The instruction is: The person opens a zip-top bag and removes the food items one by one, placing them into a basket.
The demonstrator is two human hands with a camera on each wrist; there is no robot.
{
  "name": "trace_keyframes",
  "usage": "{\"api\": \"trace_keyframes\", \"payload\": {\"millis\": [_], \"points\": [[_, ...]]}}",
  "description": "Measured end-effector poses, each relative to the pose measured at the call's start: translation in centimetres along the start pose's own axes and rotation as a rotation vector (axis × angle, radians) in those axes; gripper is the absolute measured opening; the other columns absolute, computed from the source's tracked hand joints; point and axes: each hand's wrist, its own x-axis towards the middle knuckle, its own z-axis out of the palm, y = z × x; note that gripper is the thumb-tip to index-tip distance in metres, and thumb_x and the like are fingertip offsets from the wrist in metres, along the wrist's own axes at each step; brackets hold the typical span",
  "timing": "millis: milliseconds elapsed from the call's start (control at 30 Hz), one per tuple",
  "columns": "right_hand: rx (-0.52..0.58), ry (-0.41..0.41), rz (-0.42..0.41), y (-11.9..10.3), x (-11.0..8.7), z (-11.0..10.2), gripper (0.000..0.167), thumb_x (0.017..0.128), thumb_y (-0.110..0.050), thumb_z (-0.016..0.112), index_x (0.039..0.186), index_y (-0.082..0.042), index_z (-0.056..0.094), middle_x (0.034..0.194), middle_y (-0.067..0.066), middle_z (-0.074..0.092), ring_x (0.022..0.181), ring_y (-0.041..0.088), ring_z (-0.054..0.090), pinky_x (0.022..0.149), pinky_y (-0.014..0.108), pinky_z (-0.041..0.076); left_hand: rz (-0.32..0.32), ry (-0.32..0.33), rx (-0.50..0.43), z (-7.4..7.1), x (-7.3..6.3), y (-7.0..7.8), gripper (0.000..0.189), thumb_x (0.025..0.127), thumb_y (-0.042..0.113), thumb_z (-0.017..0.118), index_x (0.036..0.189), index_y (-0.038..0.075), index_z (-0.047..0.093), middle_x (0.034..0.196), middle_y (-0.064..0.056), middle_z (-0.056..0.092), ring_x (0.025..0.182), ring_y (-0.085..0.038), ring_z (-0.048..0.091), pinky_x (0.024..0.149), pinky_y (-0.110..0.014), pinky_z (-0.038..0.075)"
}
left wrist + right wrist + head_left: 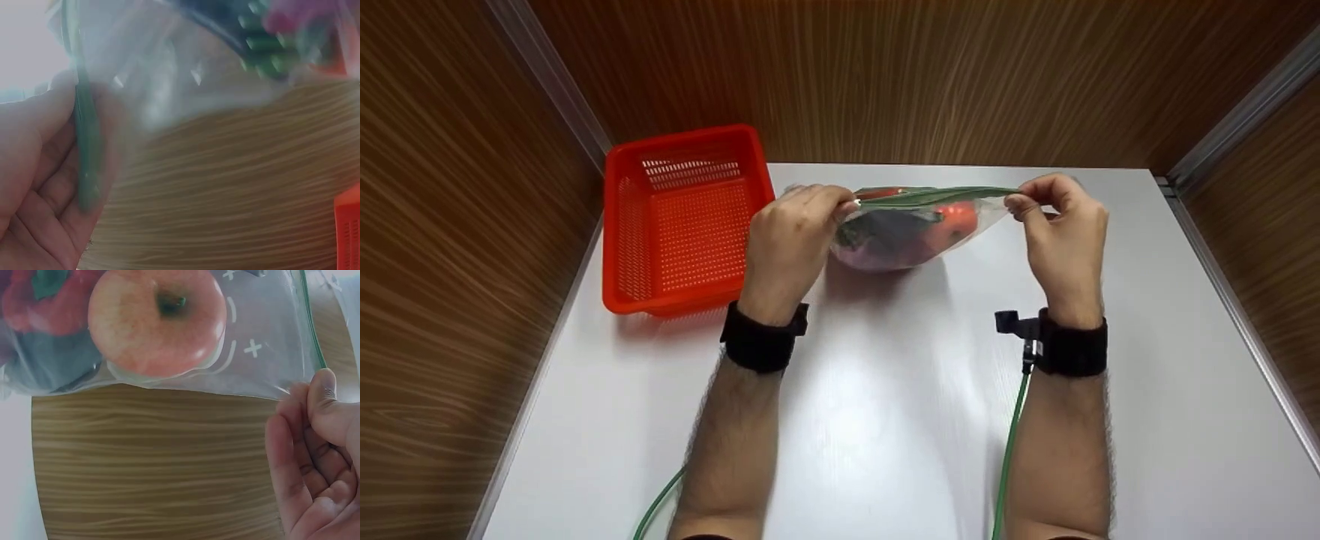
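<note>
A clear zip bag [994,212] with a green zip edge [945,196] is stretched between both hands above the white table. My left hand [799,232] pinches the zip edge near its left end, and in the left wrist view the green strip [87,135] runs between thumb and fingers. At the opposite corner, my right hand [1065,232] pinches the edge between thumb and forefinger. Inside, the right wrist view shows an apple [152,332], a red bell pepper-like thing [48,312] with a green top, and something dark [56,360]. A purple shape [877,255] shows through the bag's lower side.
A red plastic basket [701,240] with perforated sides stands left of the left hand, close beside it. Wood-grain panels [885,82] wall in the white table [870,450] at the back and sides. A green cable [1011,450] trails from the right wrist strap.
</note>
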Motion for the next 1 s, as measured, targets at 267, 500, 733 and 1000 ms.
{"api": "trace_keyframes", "payload": {"millis": [267, 500, 733, 1000], "points": [[-0.009, 0.049, 0.079, 2.0, 1.1, -0.9, 0.014, 0.109, -0.012, 0.084, 0.103, -0.004, 0.075, 0.094, -0.016, 0.069, 0.091, 0.0, 0.074, 0.085, 0.012, 0.064, -0.064, 0.007, -0.019, -0.7, 0.0, -1.8, 0.035, 0.115, 0.037, 0.069, 0.114, 0.008, 0.088, 0.114, -0.009, 0.092, 0.101, -0.031, 0.089, 0.09, -0.048, 0.074], [-0.035, 0.053, 0.079, 2.1, 1.0, -1.0, 0.013, 0.11, -0.011, 0.083, 0.105, -0.002, 0.075, 0.093, -0.019, 0.069, 0.091, -0.002, 0.074, 0.085, 0.012, 0.063, -0.071, 0.004, -0.021, -0.8, 0.0, -2.1, 0.038, 0.115, 0.04, 0.068, 0.114, 0.008, 0.088, 0.112, -0.008, 0.091, 0.098, -0.031, 0.088, 0.087, -0.049, 0.073], [-0.031, 0.055, 0.008, 1.0, 0.4, -0.3, 0.019, 0.111, -0.014, 0.083, 0.109, 0.004, 0.077, 0.094, -0.023, 0.069, 0.09, -0.003, 0.073, 0.085, 0.015, 0.062, -0.089, -0.051, -0.036, -1.5, 0.0, -1.8, 0.034, 0.113, 0.038, 0.07, 0.115, 0.008, 0.086, 0.111, -0.008, 0.09, 0.101, -0.031, 0.087, 0.091, -0.05, 0.072], [0.028, 0.051, -0.056, -0.2, -0.2, 0.4, 0.017, 0.11, -0.013, 0.083, 0.109, 0.003, 0.078, 0.092, -0.029, 0.068, 0.09, -0.002, 0.074, 0.084, 0.015, 0.062, -0.111, -0.208, -0.082, -2.2, 0.0, -0.2, 0.032, 0.106, 0.032, 0.083, 0.129, 0.011, 0.087, 0.124, -0.007, 0.091, 0.116, -0.027, 0.087, 0.102, -0.046, 0.072]]}}
